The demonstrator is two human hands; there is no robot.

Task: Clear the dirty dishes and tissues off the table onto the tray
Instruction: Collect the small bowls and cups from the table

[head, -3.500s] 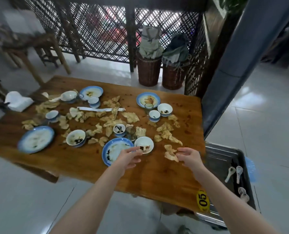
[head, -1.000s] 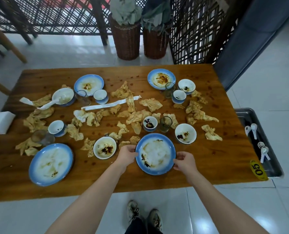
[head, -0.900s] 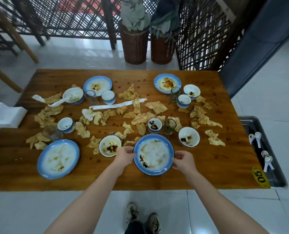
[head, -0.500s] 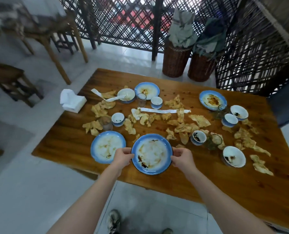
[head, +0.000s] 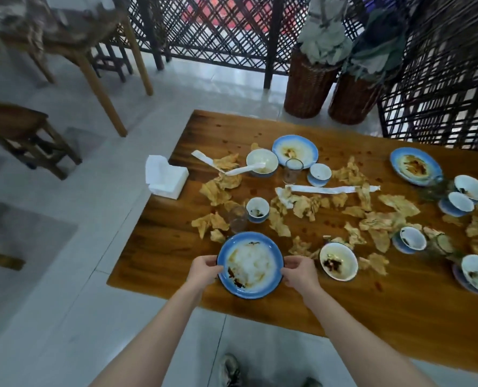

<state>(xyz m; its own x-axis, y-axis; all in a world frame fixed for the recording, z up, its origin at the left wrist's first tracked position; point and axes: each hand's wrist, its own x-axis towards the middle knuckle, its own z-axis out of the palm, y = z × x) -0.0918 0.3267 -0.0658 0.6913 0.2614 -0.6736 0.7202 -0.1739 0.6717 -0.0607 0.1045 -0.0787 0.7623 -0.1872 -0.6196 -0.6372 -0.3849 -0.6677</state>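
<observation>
Both my hands are on the blue-rimmed plate (head: 250,265): left hand (head: 204,270) grips its left rim, right hand (head: 299,272) its right rim, fingers curled round the edge. Plate is at the near left end of the counter (head: 162,247), smeared w/ sauce; can't tell if it's lifted or resting. Just right of it is a white bowl (head: 338,261) w/ dark residue. Farther in, crumpled tissues (head: 302,205) are scattered across the middle, w/ a small cup (head: 257,209) & a glass (head: 238,219) side by side. A napkin stack (head: 165,175) sits at the left edge.
</observation>
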